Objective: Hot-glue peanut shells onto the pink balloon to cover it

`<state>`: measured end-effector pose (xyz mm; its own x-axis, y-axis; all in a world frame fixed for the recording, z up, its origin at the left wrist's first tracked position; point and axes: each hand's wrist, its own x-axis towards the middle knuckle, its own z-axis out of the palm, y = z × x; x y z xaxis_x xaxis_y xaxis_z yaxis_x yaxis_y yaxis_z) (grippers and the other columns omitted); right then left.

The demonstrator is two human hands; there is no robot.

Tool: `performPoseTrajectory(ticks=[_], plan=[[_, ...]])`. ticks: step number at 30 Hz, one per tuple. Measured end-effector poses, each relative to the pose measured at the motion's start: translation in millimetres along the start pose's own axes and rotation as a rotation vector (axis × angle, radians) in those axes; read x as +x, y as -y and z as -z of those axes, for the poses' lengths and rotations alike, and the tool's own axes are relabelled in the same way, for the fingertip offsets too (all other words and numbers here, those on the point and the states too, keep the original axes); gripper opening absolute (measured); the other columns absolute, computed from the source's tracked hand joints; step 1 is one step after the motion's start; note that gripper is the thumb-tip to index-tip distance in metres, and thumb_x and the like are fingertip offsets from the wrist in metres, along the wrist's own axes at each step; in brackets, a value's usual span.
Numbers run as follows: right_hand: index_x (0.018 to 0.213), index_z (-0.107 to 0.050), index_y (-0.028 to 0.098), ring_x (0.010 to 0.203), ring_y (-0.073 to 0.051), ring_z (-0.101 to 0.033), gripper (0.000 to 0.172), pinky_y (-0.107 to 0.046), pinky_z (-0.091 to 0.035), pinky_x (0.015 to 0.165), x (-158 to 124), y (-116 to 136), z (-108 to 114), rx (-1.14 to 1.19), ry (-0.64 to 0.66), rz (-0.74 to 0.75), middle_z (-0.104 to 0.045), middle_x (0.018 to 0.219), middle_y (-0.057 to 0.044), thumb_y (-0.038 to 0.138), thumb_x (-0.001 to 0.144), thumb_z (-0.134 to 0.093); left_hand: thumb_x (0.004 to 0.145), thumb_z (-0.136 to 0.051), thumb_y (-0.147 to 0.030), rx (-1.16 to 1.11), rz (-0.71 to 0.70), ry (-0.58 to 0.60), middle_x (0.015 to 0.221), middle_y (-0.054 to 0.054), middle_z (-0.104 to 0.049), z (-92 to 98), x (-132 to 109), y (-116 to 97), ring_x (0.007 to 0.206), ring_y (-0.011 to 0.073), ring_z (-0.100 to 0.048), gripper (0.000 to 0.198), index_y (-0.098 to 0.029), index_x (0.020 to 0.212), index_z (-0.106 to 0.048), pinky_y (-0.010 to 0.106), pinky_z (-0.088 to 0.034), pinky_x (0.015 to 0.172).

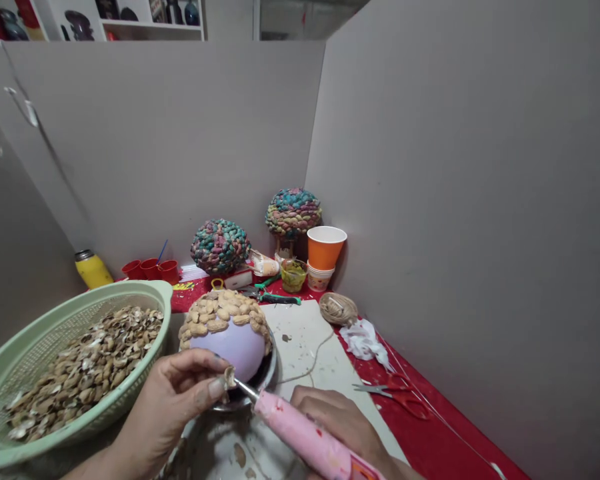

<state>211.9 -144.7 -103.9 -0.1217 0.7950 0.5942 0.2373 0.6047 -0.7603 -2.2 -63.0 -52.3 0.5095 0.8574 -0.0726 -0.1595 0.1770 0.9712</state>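
Between the thumb and forefinger of my left hand (163, 400) is a peanut shell half (229, 377), held in front of the balloon. My right hand (343, 420) grips a pink hot-glue pen (300, 430), its metal tip at or very near the shell. Behind them a lilac balloon (233, 350) rests in a metal bowl (273, 373). Tan peanut shells (225, 309) cover its top and right side, while its front is bare. To the left, a green plastic basket (166, 313) holds a heap of loose shells (95, 363).
Two coloured shell-covered balls (220, 247) stand at the back beside an orange paper cup (326, 248), pliers (277, 299) and red cups (150, 269). Twine (339, 309), white plastic (364, 341) and scissors (400, 395) lie rightward. Grey partitions (455, 200) enclose the table.
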Motion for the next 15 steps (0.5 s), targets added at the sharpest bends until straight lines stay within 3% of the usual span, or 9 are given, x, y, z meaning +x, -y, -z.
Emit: performPoseTrajectory(ticks=[3, 5, 15], plan=[[0.072, -0.049, 0.022, 0.051, -0.015, -0.045, 0.045, -0.028, -0.030, 0.046, 4, 4, -2, -0.199, -0.016, 0.295, -0.049, 0.058, 0.000, 0.057, 0.098, -0.037, 0.062, -0.088, -0.027, 0.032, -0.013, -0.024, 0.073, 0.003, -0.074, 0.5, 0, 1, 0.067, 0.0131, -0.064, 0.022, -0.017, 0.078, -0.077, 0.019, -0.052, 0.065], [0.073, -0.047, 0.022, 0.049, -0.014, -0.044, 0.044, -0.027, -0.028, 0.043, 6, 4, -5, -0.260, -0.082, 0.381, -0.048, 0.057, 0.001, 0.057, 0.098, -0.039, 0.062, -0.087, -0.027, 0.057, -0.023, -0.025, 0.074, 0.002, -0.075, 0.4, 0, 1, 0.068, 0.0125, -0.064, 0.020, -0.018, 0.077, -0.077, 0.017, -0.052, 0.065], [0.072, -0.042, 0.022, 0.044, -0.013, -0.044, 0.045, -0.026, -0.029, 0.040, 8, 4, -11, -0.343, -0.149, 0.428, -0.046, 0.054, 0.003, 0.054, 0.102, -0.029, 0.066, -0.084, -0.024, 0.162, -0.096, -0.027, 0.075, 0.001, -0.076, -1.3, -5, -1, 0.069, 0.0126, -0.066, 0.012, -0.020, 0.077, -0.078, 0.016, -0.053, 0.065]])
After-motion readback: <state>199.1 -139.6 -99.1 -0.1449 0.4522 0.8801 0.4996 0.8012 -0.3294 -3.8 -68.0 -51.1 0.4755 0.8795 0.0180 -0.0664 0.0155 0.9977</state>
